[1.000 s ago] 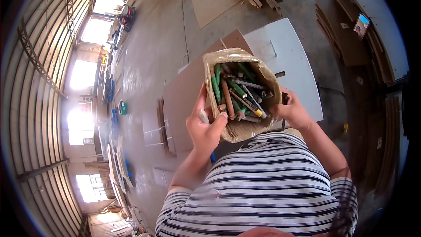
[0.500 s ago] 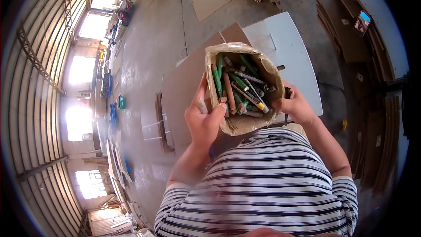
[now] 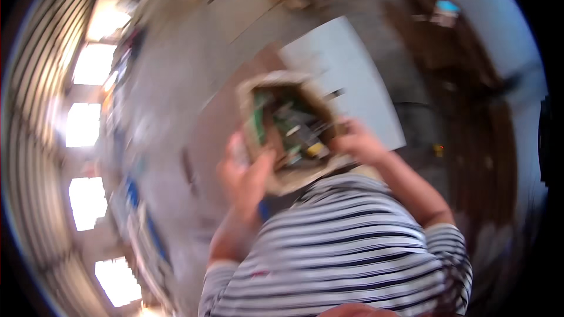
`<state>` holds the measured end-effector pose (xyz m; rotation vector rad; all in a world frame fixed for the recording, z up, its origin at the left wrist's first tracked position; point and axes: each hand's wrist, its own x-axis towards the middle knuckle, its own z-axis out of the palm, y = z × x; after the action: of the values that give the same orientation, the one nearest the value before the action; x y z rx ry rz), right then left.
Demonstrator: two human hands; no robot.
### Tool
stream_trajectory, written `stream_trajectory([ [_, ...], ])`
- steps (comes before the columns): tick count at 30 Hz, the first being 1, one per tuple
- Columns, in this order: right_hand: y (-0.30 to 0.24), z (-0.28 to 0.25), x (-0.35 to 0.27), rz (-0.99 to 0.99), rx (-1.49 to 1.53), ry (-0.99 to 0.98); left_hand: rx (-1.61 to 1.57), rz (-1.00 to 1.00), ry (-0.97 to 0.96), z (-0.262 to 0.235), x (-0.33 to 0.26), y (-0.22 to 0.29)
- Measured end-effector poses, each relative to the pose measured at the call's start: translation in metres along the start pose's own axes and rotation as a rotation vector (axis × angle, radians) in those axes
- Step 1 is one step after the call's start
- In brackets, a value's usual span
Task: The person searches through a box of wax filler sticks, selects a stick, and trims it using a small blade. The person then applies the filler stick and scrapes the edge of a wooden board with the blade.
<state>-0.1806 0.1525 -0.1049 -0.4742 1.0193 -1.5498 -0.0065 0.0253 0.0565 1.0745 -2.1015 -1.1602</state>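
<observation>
An open, many-sided brown cardboard box is held in front of my striped shirt, its opening facing up. Inside lie several short green, brown and dark sticks, crayon-like, one with a yellow end; blur hides their finer detail. My left hand grips the box's left side, thumb at the near rim. At the right side, my right hand closes on the wall, its thumb over the edge. Both hands carry the box between them.
Beyond the box lies a white panel overlapping a brown board. Stacked brown boards stand at the right, with a phone-like screen above. A small yellow thing is on the floor. Bright windows line the left wall.
The whole view has turned and blurred. In the picture, the box and both hands have shifted left and slightly down, still in the same grip.
</observation>
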Motion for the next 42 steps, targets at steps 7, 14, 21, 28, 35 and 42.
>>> stream_trajectory([
  [7, 0.013, 0.012, 0.004, -0.169, 0.164, -0.178, -0.188, 0.126, 0.002, 0.006, 0.001, -0.03],
  [14, 0.007, 0.007, 0.002, -0.146, 0.105, -0.134, -0.285, 0.054, -0.043, 0.015, 0.002, -0.026],
  [21, -0.003, 0.002, 0.002, -0.131, 0.049, -0.121, -0.24, 0.033, -0.038, 0.015, 0.012, -0.03],
  [28, -0.004, 0.001, 0.005, -0.111, 0.08, -0.093, -0.337, 0.037, -0.012, 0.021, 0.014, -0.033],
  [35, -0.003, 0.009, 0.008, -0.111, 0.185, -0.201, -0.28, 0.009, 0.102, 0.012, 0.012, -0.047],
  [42, 0.004, -0.025, -0.001, 0.021, 0.144, -0.297, -0.284, -0.025, 0.022, 0.031, 0.022, -0.059],
])
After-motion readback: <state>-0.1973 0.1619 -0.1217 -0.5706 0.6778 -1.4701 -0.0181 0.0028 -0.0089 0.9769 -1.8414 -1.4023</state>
